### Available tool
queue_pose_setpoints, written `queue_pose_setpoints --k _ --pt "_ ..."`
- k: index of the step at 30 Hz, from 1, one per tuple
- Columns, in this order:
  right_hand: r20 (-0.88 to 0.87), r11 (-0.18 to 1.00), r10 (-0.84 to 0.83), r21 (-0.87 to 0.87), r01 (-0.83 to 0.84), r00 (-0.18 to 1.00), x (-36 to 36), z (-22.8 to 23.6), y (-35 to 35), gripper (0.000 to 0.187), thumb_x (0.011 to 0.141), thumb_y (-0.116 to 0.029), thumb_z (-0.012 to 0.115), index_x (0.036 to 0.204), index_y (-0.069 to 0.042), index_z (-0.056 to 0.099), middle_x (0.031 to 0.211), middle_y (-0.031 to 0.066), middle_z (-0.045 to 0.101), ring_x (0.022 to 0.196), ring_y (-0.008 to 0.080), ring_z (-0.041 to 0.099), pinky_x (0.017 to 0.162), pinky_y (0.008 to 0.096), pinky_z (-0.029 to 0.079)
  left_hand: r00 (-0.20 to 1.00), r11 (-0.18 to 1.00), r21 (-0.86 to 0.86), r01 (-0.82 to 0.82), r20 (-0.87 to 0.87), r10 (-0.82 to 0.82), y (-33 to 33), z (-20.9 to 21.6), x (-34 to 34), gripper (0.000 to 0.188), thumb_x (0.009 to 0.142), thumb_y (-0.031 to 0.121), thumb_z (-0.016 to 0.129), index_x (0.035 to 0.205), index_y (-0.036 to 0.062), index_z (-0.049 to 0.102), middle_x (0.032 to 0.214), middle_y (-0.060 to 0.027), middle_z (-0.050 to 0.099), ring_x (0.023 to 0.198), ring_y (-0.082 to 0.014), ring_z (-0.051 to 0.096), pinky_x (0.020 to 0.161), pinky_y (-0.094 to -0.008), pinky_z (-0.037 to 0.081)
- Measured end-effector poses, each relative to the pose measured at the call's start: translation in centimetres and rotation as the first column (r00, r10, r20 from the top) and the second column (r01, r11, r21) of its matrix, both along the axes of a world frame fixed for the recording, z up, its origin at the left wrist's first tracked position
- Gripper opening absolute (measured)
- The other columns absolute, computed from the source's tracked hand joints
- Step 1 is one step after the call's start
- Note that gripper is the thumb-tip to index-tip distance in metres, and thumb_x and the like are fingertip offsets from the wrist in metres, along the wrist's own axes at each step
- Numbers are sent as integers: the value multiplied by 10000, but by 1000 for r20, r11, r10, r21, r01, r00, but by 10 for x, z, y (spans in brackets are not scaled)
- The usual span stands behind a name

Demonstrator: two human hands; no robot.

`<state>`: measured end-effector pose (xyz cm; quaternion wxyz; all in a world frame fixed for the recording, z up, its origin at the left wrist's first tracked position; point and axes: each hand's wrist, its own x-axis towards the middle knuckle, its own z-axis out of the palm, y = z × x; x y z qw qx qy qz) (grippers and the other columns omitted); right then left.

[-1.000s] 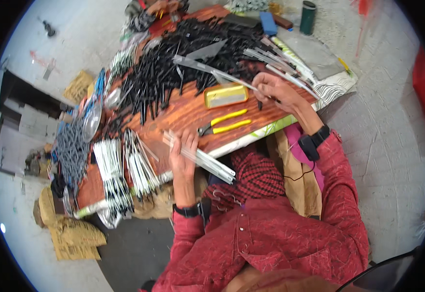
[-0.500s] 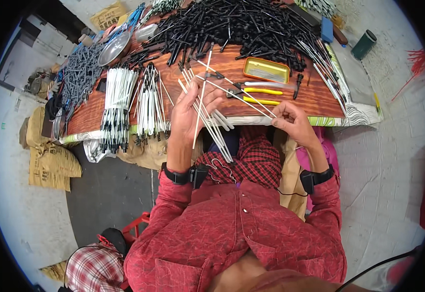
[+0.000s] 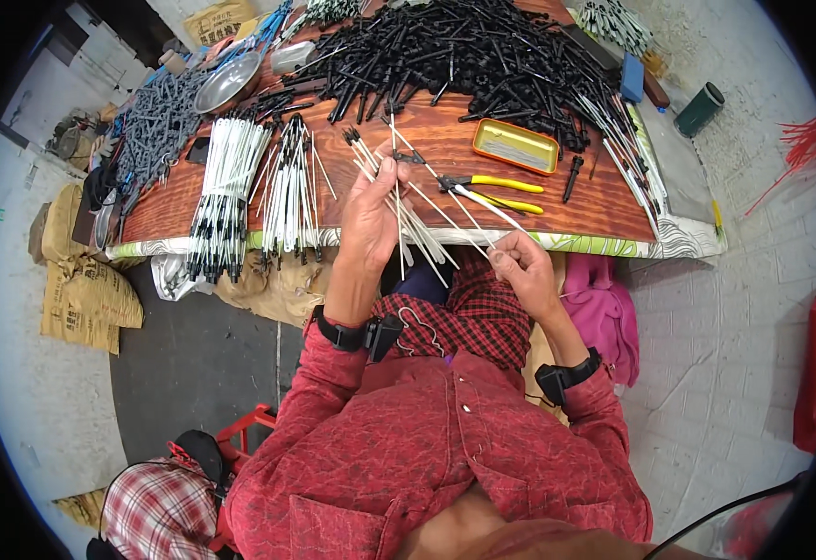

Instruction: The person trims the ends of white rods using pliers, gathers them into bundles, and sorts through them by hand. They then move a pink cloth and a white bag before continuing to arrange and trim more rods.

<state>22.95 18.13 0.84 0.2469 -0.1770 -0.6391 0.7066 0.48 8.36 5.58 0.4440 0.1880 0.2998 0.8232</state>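
My left hand (image 3: 371,213) is closed around several thin white rods (image 3: 415,227), which fan out beneath it over the table's front edge. Black tips show on some of them above the fingers. A small black fitting (image 3: 408,158) sits at my left fingertips, where rods cross. Lower and to the right, my right hand (image 3: 527,273) pinches the near ends of thin white rods that slant up toward that fitting. Just beyond the rods lie pliers with yellow handles (image 3: 509,183), partly behind a thicker white strip (image 3: 490,207).
A big heap of black plastic parts (image 3: 464,56) covers the far table. Bundles of black-tipped white rods (image 3: 226,177) lie at left, near grey parts (image 3: 151,126) and a metal bowl (image 3: 228,84). A yellow tin (image 3: 539,161) holding thin pins stands right of centre.
My right hand has moved left and toward me, still pinching rod ends. The rods in my left hand have shifted, and the whole view has tilted slightly.
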Motion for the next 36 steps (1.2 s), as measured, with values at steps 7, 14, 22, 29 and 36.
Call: queue_pose_setpoints --k 7,14,22,29,36 --pt "-50 995 -39 -99 34 998 -5 -12 -5 183 948 -201 580 915 -29 525 725 -3 513 626 56 454 584 202 381 996 1000 19 19 -87 -17 1 19 17 272 966 145 550 1218 59 495 877 -25 554 831 -139 550 816 -317 482" --pt "-10 995 -85 51 85 996 -11 -9 -23 174 941 -175 572 905 -9 535 653 0 536 580 61 474 552 219 386 1000 1000 -30 3 -14 -4 -2 20 27 228 967 131 537 1176 46 505 874 -37 553 807 -152 546 804 -330 482" --pt "73 985 22 169 -34 997 -8 -8 -30 128 935 -128 569 896 -11 533 668 12 547 585 87 511 538 259 419 941 930 145 337 -11 -339 -14 24 15 208 1005 181 462 1122 23 530 777 -54 544 639 -126 482 607 -279 433" --pt "237 888 73 427 -171 969 3 63 14 326 845 -199 670 1098 -13 583 899 98 670 790 213 659 717 349 512 861 878 -62 474 -178 -477 -34 33 25 283 1013 214 451 1148 -26 516 760 -114 588 599 -175 548 553 -301 475" --pt "-33 795 352 538 -280 936 -26 57 10 504 832 -270 690 1243 -22 536 1174 144 608 1031 214 615 851 334 501 868 877 -163 452 -148 -474 -5 23 24 330 1001 230 482 1165 -56 489 969 -237 656 886 -325 679 794 -410 574"
